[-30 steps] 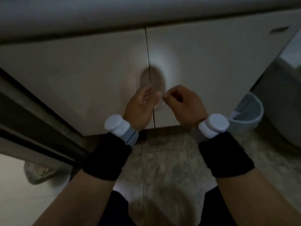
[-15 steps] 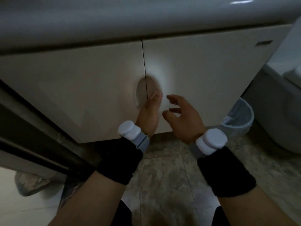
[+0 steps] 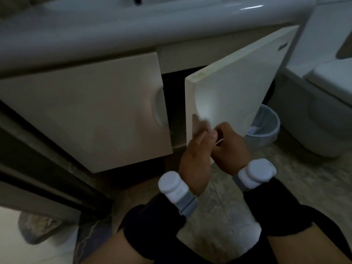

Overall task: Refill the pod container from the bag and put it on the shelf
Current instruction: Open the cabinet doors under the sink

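Fingers of the left hand (image 3: 194, 157) – blurred – reach the free edge of the half-open white cupboard door (image 3: 234, 86); their spread cannot be told. Right hand (image 3: 228, 147), at three o'clock of it, curls loosely, touching the door's lower face.

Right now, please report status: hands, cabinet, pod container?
Both hands at right cabinet door edge: left hand blurred, right hand curled. Right door swung partly open, left door shut. Inside dark; pod container and bag not visible.

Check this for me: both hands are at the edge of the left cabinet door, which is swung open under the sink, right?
Not quite. In the head view, both hands are at the right cabinet door, the one swung open under the sink; the left door looks shut.
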